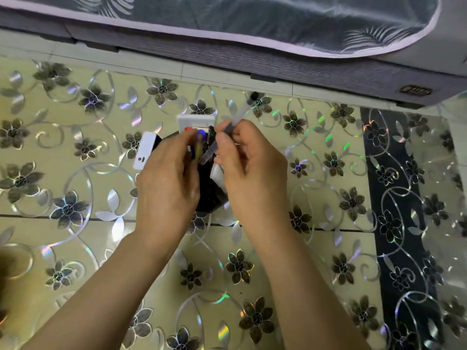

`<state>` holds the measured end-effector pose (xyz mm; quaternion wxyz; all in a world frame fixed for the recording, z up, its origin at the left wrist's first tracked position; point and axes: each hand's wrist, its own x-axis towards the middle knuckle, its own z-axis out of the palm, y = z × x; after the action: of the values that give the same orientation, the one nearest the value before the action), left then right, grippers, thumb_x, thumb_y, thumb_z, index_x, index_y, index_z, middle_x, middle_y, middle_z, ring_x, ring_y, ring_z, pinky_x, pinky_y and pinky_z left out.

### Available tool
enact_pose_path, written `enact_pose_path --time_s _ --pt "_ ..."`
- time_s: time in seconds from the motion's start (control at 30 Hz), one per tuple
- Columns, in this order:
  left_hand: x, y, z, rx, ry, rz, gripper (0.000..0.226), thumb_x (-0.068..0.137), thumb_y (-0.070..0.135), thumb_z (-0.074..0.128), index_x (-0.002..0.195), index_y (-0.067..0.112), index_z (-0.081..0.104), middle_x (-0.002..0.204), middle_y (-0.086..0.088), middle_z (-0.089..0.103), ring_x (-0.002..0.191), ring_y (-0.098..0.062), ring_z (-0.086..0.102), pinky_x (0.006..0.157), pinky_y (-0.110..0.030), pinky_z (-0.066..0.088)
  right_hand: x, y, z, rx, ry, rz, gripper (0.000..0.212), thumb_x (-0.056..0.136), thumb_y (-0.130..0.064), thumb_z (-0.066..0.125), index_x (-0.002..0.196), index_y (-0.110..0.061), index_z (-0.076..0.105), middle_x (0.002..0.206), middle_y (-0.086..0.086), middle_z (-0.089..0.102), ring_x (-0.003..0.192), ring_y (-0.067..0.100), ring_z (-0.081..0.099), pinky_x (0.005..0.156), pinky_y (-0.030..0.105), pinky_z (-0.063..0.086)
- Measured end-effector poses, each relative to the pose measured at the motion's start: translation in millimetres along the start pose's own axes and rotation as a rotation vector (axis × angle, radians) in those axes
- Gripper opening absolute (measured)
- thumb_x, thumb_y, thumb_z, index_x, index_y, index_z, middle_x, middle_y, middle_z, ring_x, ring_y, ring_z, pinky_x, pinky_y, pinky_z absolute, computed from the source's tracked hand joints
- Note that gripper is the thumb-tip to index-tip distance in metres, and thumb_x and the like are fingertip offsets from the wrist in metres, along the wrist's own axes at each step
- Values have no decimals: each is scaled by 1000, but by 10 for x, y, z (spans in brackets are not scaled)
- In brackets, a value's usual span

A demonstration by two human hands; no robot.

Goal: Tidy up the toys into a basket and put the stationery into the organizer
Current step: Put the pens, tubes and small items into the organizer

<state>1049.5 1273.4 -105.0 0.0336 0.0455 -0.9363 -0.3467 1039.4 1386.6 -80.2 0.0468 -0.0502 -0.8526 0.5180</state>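
Black organizer [209,194] sits under both hands: the right hand [250,170] pinches a clear pen [238,116] in its grip, the left hand [166,178] a yellow pen [198,149].

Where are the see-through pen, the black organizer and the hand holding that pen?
clear pen [241,112]: head view, on its clear barrel below the black cap.
organizer [211,198]: head view, on its black near wall between the hands.
right hand [250,170]: head view, on the back of the hand.
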Motion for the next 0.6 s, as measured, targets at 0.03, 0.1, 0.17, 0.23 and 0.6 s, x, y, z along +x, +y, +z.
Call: enact_pose_path --time_s 0.03,0.1,0.17,0.23,0.6 --pt "-24 61 -21 -16 23 66 37 83 5 53 115 23 59 105 6 63 100 -13 56 81 -21 44 -2 22 14 -3 -10 -3 15 93 -26 53 95 -15 63 83 0 70 80 23 68 73 44 54" --pt "-53 130 -29 -36 36 142 36 83 5 56 115 20 61 107 6 64 102 -9 55 82 -7 36 -5 44 27 15 -24 -16 13 92 -24 56 91 -14 63 80 -1 70 78 21 68 73 44 54" --pt "-47 119 5 -46 44 108 25 87 11 56 110 19 63 100 4 66 93 -13 58 75 -11 39 -15 49 22 14 -53 -27 9 91 -21 58 94 -17 65 83 -4 72 80 15 68 75 41 54" --pt "-18 97 35 -71 53 67 21 88 15 57 107 20 65 95 3 66 87 -16 60 73 -20 43 8 62 -14 -23 -69 -30 16 91 -18 57 103 -22 67 87 -6 73 81 12 69 77 38 55" --pt "4 -168 -2 -70 68 -24 19 86 13 58 103 21 62 90 9 65 84 -18 62 75 -35 49 401 1368 91 -495 -153 343 17 82 -17 64 98 -11 64 92 11 70 93 34 62 74 33 43"
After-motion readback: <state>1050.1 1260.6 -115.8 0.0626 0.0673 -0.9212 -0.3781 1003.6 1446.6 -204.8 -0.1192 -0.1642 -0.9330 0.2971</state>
